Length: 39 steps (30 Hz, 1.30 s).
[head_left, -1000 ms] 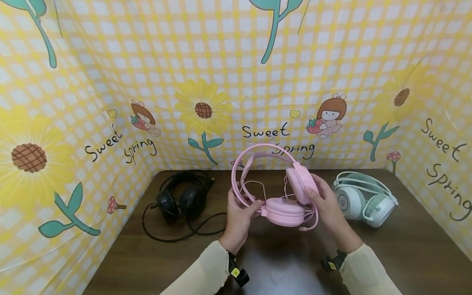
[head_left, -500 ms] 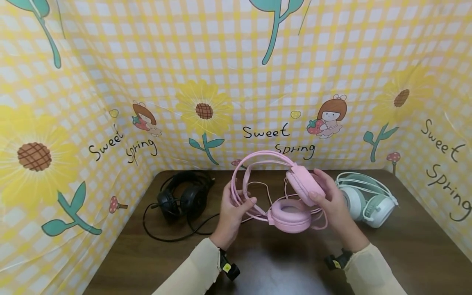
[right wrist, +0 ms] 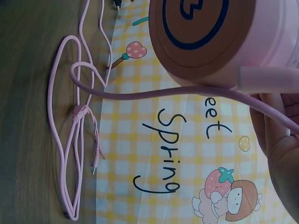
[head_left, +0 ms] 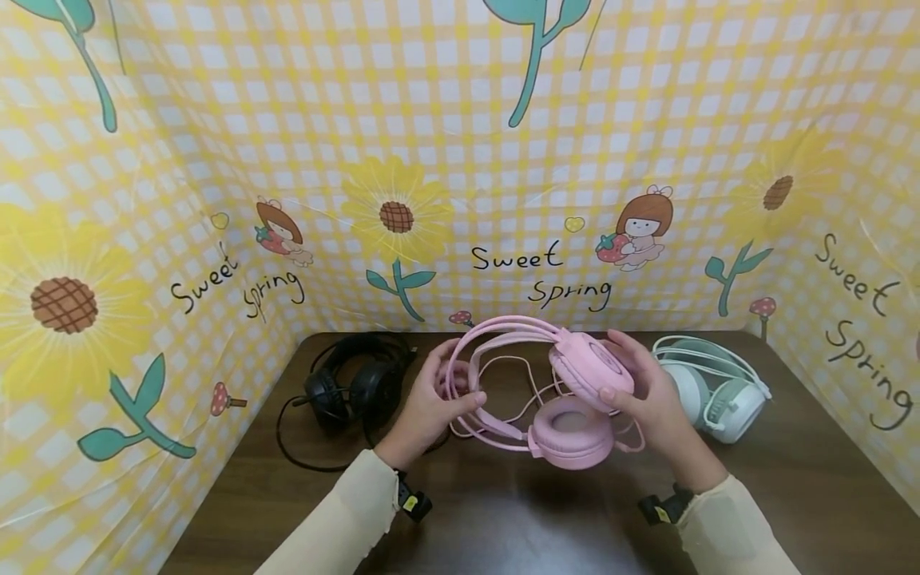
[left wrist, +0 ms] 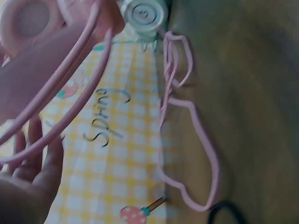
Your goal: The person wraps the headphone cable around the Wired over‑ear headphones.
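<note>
A pink over-ear headset (head_left: pixel 571 443) is held up above the table in the head view, its two ear cups to the right and the headband arching left. My left hand (head_left: pixel 427 407) grips the headband, thumb in front and fingers behind the thin bands (left wrist: pixel 77 102). At the upper ear cup (head_left: pixel 592 363), my right hand (head_left: pixel 657 407) holds on with the thumb on its near edge and fingers behind it. The bundled pink cable (left wrist: pixel 205 135) hangs below and behind the headset. In the right wrist view, a small plug (right wrist: pixel 95 168) shows at the bundle.
A black headset (head_left: pixel 352 387) with a looped black cable lies at the back left of the brown table (head_left: pixel 503 519). At the back right sits a white and mint-green headset (head_left: pixel 740 407), partly behind my right hand. Checked cloth walls (head_left: pixel 503 184) enclose the back and sides.
The pink headset has lowered and its headband has tilted, so the upper ear cup now shows its outer face. My left hand has moved left along the headband; the right has shifted slightly right.
</note>
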{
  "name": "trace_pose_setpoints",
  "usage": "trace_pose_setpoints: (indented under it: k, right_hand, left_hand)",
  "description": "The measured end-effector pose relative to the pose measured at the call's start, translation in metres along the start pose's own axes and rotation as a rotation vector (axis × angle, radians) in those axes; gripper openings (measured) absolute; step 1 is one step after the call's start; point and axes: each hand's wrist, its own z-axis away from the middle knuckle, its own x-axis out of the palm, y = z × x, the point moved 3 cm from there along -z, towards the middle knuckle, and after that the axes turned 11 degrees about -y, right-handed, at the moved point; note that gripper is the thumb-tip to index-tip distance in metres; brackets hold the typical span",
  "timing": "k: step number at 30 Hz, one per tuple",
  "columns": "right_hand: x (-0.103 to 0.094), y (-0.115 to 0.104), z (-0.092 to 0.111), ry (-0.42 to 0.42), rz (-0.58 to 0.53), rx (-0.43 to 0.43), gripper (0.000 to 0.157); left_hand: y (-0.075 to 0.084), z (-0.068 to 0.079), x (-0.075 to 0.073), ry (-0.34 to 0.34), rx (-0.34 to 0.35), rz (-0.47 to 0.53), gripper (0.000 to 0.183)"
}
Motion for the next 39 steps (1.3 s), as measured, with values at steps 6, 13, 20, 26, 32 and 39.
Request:
trace_pose_setpoints:
  k: [6, 13, 20, 26, 32, 39]
  right_hand:
    - [-0.002, -0.004, -0.003, -0.026, -0.042, -0.024, 0.071]
    - [0.003, -0.007, -0.008, -0.024, -0.178, -0.098, 0.069]
    - [0.0, -0.01, -0.016, -0.063, -0.193, -0.05, 0.069]
    - [0.0, -0.005, -0.021, -0.19, -0.142, 0.102, 0.064]
    - [0.002, 0.004, -0.021, -0.232, -0.087, 0.19, 0.061]
    - [0.0, 0.0, -0.022, -0.145, 0.016, 0.1, 0.049]
  left_hand:
    - [0.005, -0.01, 0.002, -0.127, 0.026, 0.051, 0.076]
    - [0.017, -0.013, 0.006, -0.003, 0.123, 0.051, 0.054]
    - [0.027, -0.018, 0.009, 0.151, 0.148, 0.043, 0.055]
    - [0.033, -0.017, -0.001, 0.284, 0.14, 0.018, 0.045]
    - [0.044, -0.013, -0.007, 0.265, 0.059, 0.071, 0.033]
    - [0.044, -0.009, -0.015, 0.131, -0.216, 0.067, 0.016]
